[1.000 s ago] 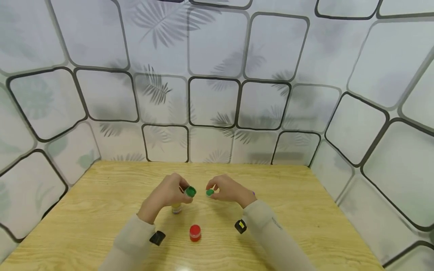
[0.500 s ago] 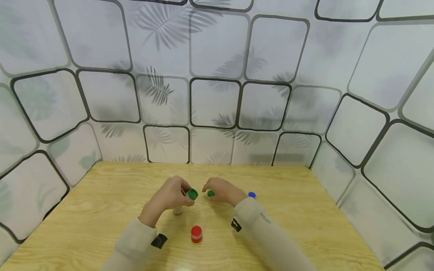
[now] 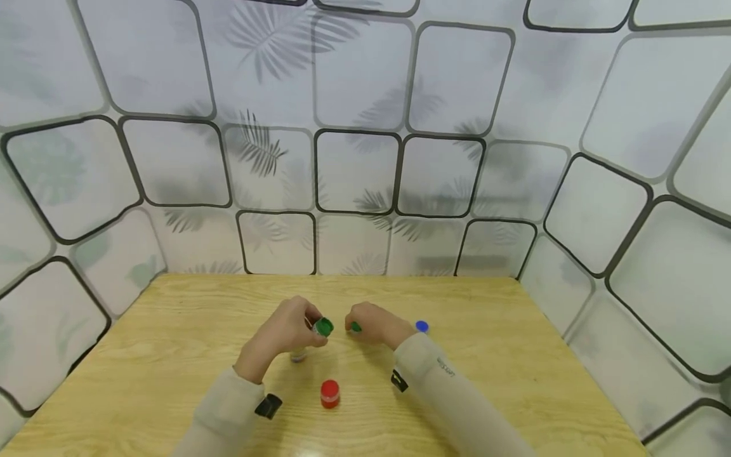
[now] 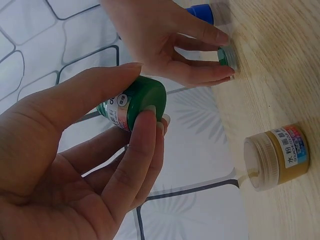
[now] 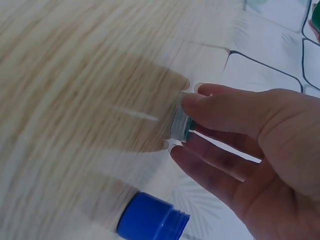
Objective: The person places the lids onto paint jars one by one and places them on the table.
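My left hand (image 3: 288, 325) grips a small green paint jar (image 4: 145, 102) between thumb and fingers, up off the table and tilted. Its label faces the palm side in the left wrist view, and its mouth looks uncovered in the head view. To the right, my right hand (image 3: 375, 322) pinches a clear jar lid (image 5: 181, 124) with green on its inner side. Thumb and fingertips hold the lid by its rim, close at the tabletop, with the green side away from the wood. Part of the lid is hidden behind the fingers.
A yellow-ochre paint jar (image 4: 287, 156) with a clear lid stands below the left hand. Nearer the person is a red jar (image 3: 329, 394). A blue jar (image 5: 150, 217) sits beside the right hand. Patterned panels (image 3: 360, 171) rise behind the wooden table (image 3: 502, 355).
My right hand has lowered the lid toward the table, its fingers now curled over more of it. The blue jar has come into fuller view. My left hand has barely moved.
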Motion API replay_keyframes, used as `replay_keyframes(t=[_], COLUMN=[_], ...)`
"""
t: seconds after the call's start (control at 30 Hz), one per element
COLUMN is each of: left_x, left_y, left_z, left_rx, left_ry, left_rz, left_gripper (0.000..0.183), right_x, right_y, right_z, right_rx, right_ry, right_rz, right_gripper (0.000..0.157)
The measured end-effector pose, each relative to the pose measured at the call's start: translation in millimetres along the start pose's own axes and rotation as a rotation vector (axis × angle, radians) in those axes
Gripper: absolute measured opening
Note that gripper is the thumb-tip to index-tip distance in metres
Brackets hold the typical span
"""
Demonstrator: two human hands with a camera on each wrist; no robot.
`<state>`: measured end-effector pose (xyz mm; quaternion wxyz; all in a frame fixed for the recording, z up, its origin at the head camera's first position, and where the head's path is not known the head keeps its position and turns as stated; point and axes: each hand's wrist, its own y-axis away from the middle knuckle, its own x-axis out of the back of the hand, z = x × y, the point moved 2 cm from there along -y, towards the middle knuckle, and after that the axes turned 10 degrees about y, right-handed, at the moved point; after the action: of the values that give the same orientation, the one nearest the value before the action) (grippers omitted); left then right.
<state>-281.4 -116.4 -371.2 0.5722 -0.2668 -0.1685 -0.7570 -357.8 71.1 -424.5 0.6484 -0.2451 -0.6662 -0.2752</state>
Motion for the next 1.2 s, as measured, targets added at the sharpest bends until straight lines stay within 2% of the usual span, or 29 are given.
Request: replay_keyframes(t=[0.17, 0.4, 0.57, 0.93, 1.07, 1.2], left_x=[-1.5, -0.2, 0.0, 1.2, -0.4, -1.4], left_y=[-1.7, -0.1, 0.3, 3.5, 3.8, 4.4], left_z=[2.5, 3.3, 3.5, 1.1, 1.4, 0.8], left_rx=[-0.011, -0.016, -0.012, -0.011, -0.008, -0.018], left_ry=[0.008, 0.008, 0.002, 0.008, 0.018, 0.022], left_rz=[-0.012, -0.003, 0.005, 0.005, 0.002, 0.000], left_gripper=[0.021, 0.021, 0.023, 0.026, 0.026, 0.026], right_x=[0.2, 5.0, 11.1, 34.3, 45.5, 55.1], right_y=[2.8, 7.1, 11.5, 30.7, 39.9, 47.3], right_z=[3.0, 3.3, 2.2, 0.2, -1.8, -7.5], right_rx=[0.022, 0.011, 0.040, 0.091, 0.083, 0.117], right_ry=[0.024, 0.032, -0.019, -0.130, -0.222, -0.300], right_rz=[0.029, 0.027, 0.030, 0.113, 0.141, 0.175], right_gripper=[0.015, 0.017, 0.018, 0.019, 0.018, 0.020])
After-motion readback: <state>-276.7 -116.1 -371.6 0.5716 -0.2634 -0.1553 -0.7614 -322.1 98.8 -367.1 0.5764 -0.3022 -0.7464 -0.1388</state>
